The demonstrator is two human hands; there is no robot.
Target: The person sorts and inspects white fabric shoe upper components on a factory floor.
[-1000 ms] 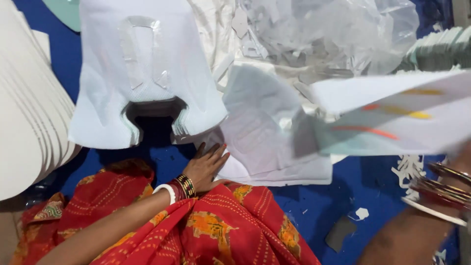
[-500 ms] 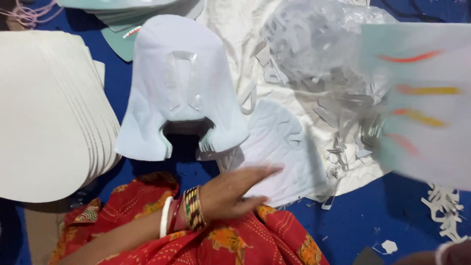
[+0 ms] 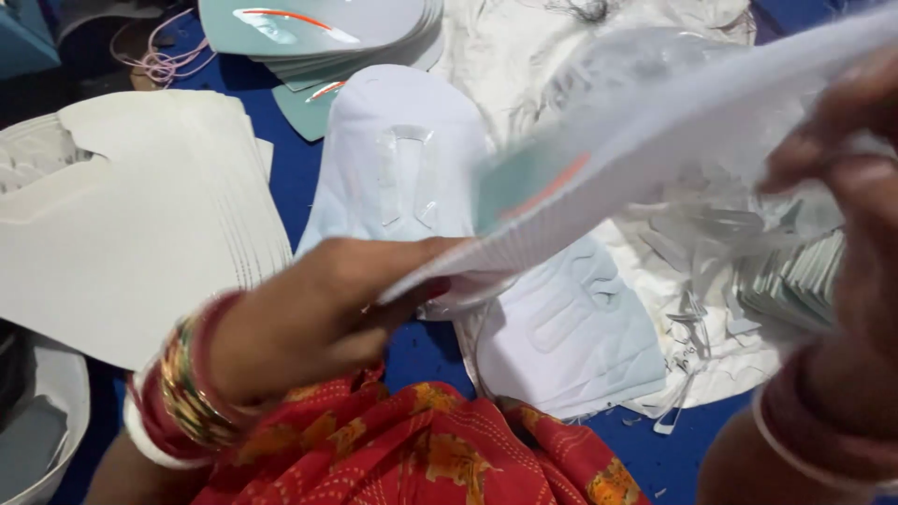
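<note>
A: Step in hand?

B: By my read, lifting one card (image 3: pixel 655 150) off the work area. It's in the air, slanting from lower left to upper right, above the blue mat (image 3: pixel 299 178). White side faces the camera, and a teal and orange print shows at one spot.

A: Hands?

B: Left hand (image 3: pixel 309 309) is clenched on the card's near edge, pinching it between thumb and fingers. Right hand (image 3: pixel 851 187) is at the far end and touches the card. It's too blurred to tell the grip.

A: What does the next move call for?

B: My judgement only: the card is thin and bows, so it needs a steady pinch at both ends. It also needs room above the cutouts lying under it.

A: Counts?

B: One card held. Two white cutouts flat on the mat, one (image 3: pixel 402 159) further up and one (image 3: pixel 571 327) nearer the lap, partly under the card. One fanned white stack (image 3: pixel 140 243) at left. One teal printed stack (image 3: pixel 318 28) at top. One greenish stack (image 3: pixel 795 290) at right, behind the right hand. I can't count the pieces in any stack.

A: Other stuff?

B: One clear bag (image 3: pixel 645 65) behind the card. Scraps (image 3: pixel 692 374) lie on white cloth (image 3: pixel 505 56). Red cloth (image 3: pixel 421 449) covers the lap. There are bangles (image 3: pixel 187 393) on the left wrist and one pink cord (image 3: pixel 159 61) at top left.
</note>
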